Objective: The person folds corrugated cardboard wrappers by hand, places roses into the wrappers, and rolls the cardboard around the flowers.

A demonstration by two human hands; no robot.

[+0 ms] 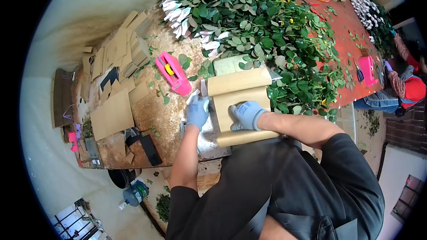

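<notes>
A sheet of brown corrugated cardboard (240,100) lies in front of me, its far edge folded over and its near edge curled by my body. My right hand (247,115), in a grey-blue glove, presses on the middle of the cardboard. To its left, my gloved left hand (197,110) is at the table beside the cardboard, fingers bent around a small white strip (193,96). Another white strip stands close to the cardboard's left edge. A pink tape dispenser (173,73) lies beyond my left hand. Under the far fold is a pale green block (229,65).
Many leafy stems with wrapped heads (249,13) cover the far side. Cut cardboard pieces (112,114) are stacked at the left. At the right, a red table surface (344,58) holds shears (359,72) and another pink dispenser (368,70). A co-worker (402,86) stands there.
</notes>
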